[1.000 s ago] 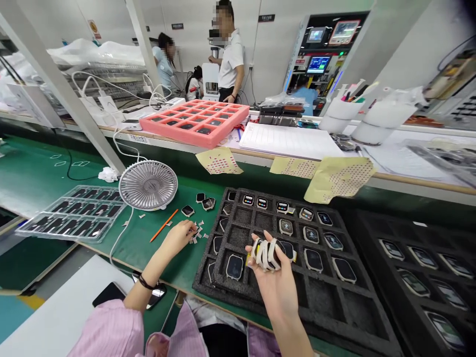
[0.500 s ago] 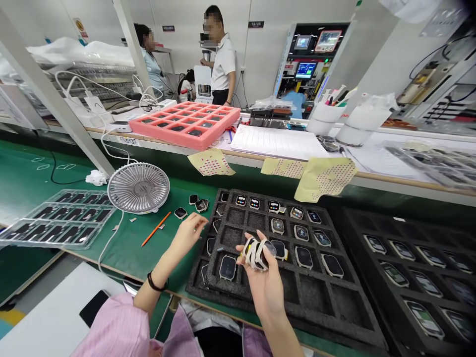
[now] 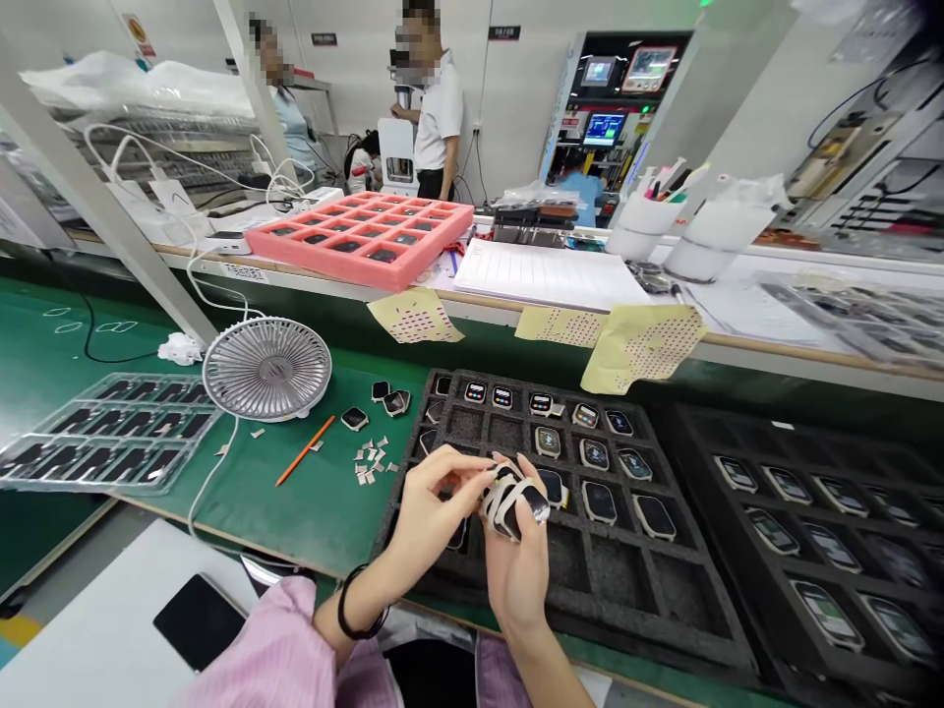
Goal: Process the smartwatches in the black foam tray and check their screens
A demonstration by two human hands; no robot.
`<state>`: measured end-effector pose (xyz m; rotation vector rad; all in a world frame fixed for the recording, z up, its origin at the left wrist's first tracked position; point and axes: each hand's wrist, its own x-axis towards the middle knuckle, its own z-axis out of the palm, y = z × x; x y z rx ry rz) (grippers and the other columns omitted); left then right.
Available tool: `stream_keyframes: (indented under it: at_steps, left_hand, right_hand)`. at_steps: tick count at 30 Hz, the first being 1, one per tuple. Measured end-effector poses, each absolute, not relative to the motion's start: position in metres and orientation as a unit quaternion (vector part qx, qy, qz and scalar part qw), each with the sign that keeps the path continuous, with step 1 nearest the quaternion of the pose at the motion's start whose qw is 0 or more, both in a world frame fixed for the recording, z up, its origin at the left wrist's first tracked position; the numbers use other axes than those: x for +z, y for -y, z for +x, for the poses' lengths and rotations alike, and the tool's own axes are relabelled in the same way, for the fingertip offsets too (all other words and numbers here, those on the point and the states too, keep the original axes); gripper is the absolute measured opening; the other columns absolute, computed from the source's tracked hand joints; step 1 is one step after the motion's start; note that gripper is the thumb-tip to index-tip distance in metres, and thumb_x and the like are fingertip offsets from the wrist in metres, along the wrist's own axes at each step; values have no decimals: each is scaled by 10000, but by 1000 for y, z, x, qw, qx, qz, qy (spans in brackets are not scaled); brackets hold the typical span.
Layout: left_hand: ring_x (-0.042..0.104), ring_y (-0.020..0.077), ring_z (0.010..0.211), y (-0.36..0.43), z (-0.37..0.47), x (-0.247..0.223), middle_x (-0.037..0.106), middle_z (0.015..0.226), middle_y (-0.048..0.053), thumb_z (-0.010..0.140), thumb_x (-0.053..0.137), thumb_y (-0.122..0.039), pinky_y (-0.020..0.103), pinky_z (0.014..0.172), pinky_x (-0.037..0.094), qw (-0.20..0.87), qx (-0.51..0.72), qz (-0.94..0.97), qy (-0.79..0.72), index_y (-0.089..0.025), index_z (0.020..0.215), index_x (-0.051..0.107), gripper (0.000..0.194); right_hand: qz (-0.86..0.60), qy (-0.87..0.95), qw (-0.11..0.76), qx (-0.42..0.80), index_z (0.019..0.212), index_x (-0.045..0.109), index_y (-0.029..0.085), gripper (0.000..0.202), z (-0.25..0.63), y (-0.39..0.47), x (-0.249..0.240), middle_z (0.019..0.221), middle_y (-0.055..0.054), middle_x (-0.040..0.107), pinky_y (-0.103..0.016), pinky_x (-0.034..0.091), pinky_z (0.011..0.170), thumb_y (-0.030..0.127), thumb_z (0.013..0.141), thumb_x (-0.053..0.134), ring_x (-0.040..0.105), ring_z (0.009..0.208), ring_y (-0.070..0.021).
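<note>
Several watch cases (image 3: 508, 503) with pale frames and dark screens are stacked in my right hand (image 3: 516, 570), its fingers wrapped round their edges. My left hand (image 3: 435, 497), with a black band at the wrist, reaches across. Its thumb and fingertips are pinched together at the stack's left edge; what lies between them is hidden. Beneath both hands is a black foam tray (image 3: 612, 629), with more watches in some of its pockets, one being a watch (image 3: 599, 501) right of my right hand. A pile of small pale tabs (image 3: 373, 460) lies on the green mat left of the tray.
An orange pencil (image 3: 305, 451), a round fan (image 3: 269, 369) and loose watches (image 3: 355, 419) are on the mat. A clear tray of dark parts (image 3: 110, 433) lies at left. Another black tray (image 3: 767, 580) stands at right. A pink foam tray (image 3: 361, 261) sits on the shelf; people stand behind.
My left hand has moved right, from beside the tray to the watch stack in my right hand. The small tabs on the mat have come into view.
</note>
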<state>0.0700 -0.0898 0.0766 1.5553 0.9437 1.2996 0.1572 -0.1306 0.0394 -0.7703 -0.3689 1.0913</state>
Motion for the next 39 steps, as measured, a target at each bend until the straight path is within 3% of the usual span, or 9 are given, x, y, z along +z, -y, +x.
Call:
stream_keyframes:
  at_steps: [7,16,19,22,26,31,33,35,39]
  left_hand:
    - [483,101,582,96,81,73,554,636,1,802,657,-203,216,536,388,412,527,632,-392,-158,812,738,93]
    - [491,134,606,97,90,66,577,647,19,827,645,-293,259,569,423,399,515,642,-403,-189,815,747,146]
    - [568,191,847,102,92,61,638,888,72,878,584,-312,334,761,479,373,507,672,-390,-237,969,741,196]
    - [462,253,1193,109,92,52,519,1290,94,922,507,-329,433,974,410,375,483,700,-368,-294,1167,660,291]
    - [324,267,1342,109,91,45,445,1384,80,956,427,-341,461,1053,357,447,465,685,-337,-276,1185,648,325]
    - [413,231,1284,92,70,57,446,1382,90,949,447,-289,418,1084,336,463,379,745,-294,-250,1252,585,335]
    - [454,230,1221,82,51,63,501,1308,99,917,515,-281,402,1035,371,386,348,787,-333,-232,1221,584,316]
    - [515,232,1082,73,28,66,591,1119,76,881,573,-273,398,960,390,287,285,834,-375,-212,1000,659,158]
    - [534,209,910,66,-1,63,616,963,31,868,589,-245,346,815,377,143,131,906,-377,-216,870,667,84]
  right_hand:
    - [-372,184,785,460,1158,531,267,333,159,130,39,1233,-58,586,-417,424,938,386,847,549,566,1078,-206]
    - [-388,196,776,456,1159,522,291,323,159,131,40,1289,-53,539,-380,442,908,357,845,555,527,1126,-210]
    - [-389,181,789,440,1156,519,301,303,160,131,44,1280,-41,540,-382,451,904,361,860,536,538,1116,-204]
    - [-376,179,798,437,1197,491,319,325,161,130,47,1233,-42,569,-408,478,874,354,876,524,582,1053,-202]
    - [-380,193,794,434,1225,479,316,369,162,130,44,1302,-55,533,-420,470,892,361,864,537,576,1082,-212]
    - [-395,192,789,429,1219,505,313,375,170,128,44,1315,-50,523,-398,452,901,360,851,552,566,1094,-204]
    - [-391,197,786,437,1222,505,318,374,177,127,48,1298,-58,526,-393,494,796,359,853,550,604,998,-209]
    - [-386,196,791,433,1215,508,324,354,183,127,52,1275,-57,524,-375,510,706,350,864,543,620,924,-206]
    - [-388,188,786,442,1202,526,329,322,186,127,54,1251,-46,527,-366,511,673,335,880,533,625,900,-201]
